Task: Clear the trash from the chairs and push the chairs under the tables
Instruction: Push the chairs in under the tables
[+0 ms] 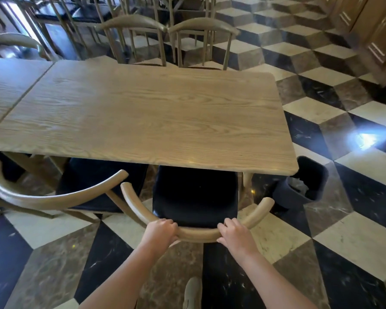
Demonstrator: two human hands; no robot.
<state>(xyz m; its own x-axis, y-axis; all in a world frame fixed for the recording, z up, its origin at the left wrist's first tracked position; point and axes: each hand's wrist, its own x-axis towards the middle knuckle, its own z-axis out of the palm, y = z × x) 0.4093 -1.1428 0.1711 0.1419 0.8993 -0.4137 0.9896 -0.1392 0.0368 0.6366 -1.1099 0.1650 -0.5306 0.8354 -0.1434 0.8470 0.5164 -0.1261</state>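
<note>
Both hands are on the chair (194, 197) now. The left hand (159, 231) wraps the curved wooden backrest left of its middle, fingers curled over the top of the rail, and the right hand (236, 236) grips it the same way just right of middle. Bare wood shows between them.

The dark seat is clear, no trash on it, and its front edge sits tucked beneath the near edge of the table (143, 112). The rest of the seat and the backrest lie out on the checkered floor (343, 237).

What matters is the direction: the table lies straight ahead of the hands, beyond the seat, so the push looks like it should go forward, away from the body. The arms sit evenly either side, neither nearer, which should keep the chair square.

To the left, a second chair (60, 192) stands angled, its seat partly under the table, close beside this one. On the right, near the table corner, a dark bin (305, 181) sits on the floor.
</note>
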